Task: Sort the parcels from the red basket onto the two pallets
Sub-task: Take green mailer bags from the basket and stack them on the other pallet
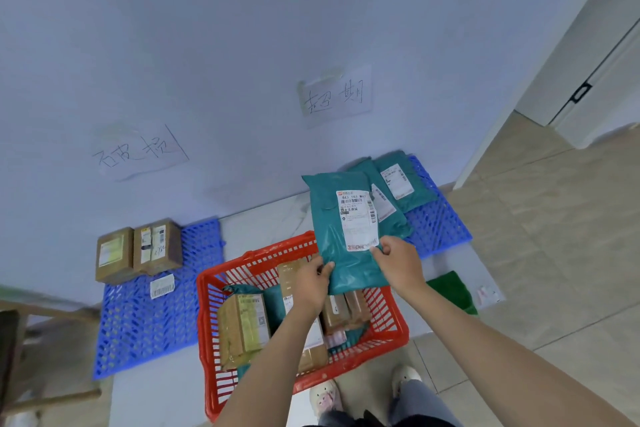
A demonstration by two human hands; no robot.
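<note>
Against the blue wall, our left hand [311, 282] and right hand [398, 265] pinch the teal mailer [337, 218]; we should read its label [356, 218] just above our fingertips before choosing a pallet.

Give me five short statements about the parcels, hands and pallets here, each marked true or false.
1. Both hands, left hand and right hand, hold the teal mailer. True.
2. The red basket is empty. False: boxes and bags lie in it.
3. Two cardboard boxes sit on the left pallet. True.
4. The right pallet holds cardboard boxes. False: teal mailers lie there.
5. The held mailer's label faces away. False: it faces the camera.
</note>
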